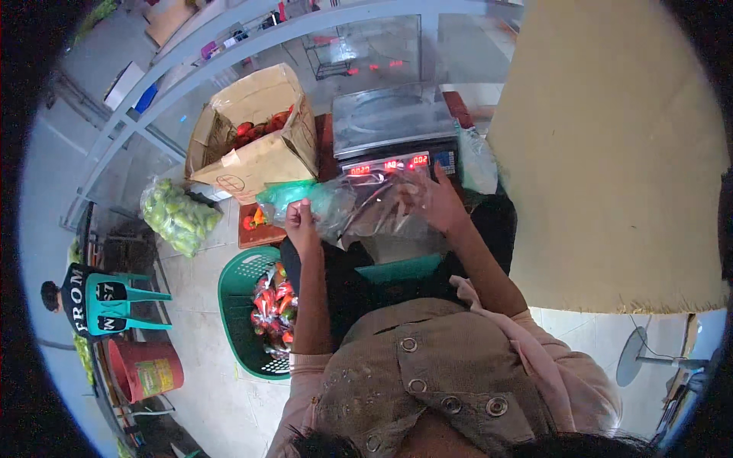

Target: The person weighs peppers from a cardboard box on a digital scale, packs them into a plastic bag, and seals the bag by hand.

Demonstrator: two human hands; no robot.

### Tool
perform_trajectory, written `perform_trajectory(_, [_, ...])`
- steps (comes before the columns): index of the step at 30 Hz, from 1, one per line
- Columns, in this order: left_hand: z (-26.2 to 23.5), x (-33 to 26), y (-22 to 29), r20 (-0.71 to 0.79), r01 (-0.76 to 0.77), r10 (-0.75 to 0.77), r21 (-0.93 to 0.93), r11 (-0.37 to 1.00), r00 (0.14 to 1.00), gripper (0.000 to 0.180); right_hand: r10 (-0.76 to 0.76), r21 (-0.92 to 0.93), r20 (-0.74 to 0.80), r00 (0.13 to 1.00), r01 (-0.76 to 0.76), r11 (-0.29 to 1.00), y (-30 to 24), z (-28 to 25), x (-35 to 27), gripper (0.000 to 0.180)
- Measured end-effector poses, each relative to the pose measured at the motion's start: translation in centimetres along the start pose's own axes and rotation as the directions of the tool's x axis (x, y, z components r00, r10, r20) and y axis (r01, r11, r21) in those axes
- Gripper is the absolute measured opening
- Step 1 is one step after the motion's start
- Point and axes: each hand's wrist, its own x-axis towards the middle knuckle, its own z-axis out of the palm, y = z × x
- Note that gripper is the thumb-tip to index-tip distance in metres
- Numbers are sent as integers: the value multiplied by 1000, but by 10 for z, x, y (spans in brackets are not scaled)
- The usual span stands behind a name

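My left hand (pixel 299 221) and my right hand (pixel 439 200) hold up a clear plastic bag (pixel 374 208) between them, stretched in front of a metal weighing scale (pixel 393 122) with a red lit display. The left hand pinches the bag's left edge, close to a teal plastic bag (pixel 286 195). The right hand grips the right side of the bag, just below the scale's front. The bag looks empty or nearly so; I cannot tell its contents.
An open cardboard box (pixel 256 145) with red peppers stands left of the scale. A green basket (pixel 244 305) of bagged red peppers sits on the floor by my left leg. A bag of green peppers (pixel 177 217), a red bucket (pixel 145 370) and a seated person (pixel 76 301) lie further left. A yellow wall (pixel 611 153) is on the right.
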Motion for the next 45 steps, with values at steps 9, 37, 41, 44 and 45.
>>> perform_trajectory(9, [-17,-5,1,-6,25,-25,-10,1000,1000,15,-206,-335,-167,964,141,932,10,-17,-4,20])
perform_trajectory(37, [-14,-24,40,399,263,-275,86,961,875,13,-565,-972,-158,810,-230,-57,-20,-90,-61,21])
perform_trajectory(41, [10,-22,53,557,96,-235,267,959,797,8,-706,-918,99,701,-210,-337,-21,-43,-55,41])
perform_trajectory(44, [38,-37,66,653,-131,-82,271,954,753,7,-528,-948,154,835,-26,-318,-22,7,-37,60])
perform_trajectory(45, [43,-40,68,678,-190,-115,358,914,726,7,-446,-944,283,849,164,-286,-16,16,-33,60])
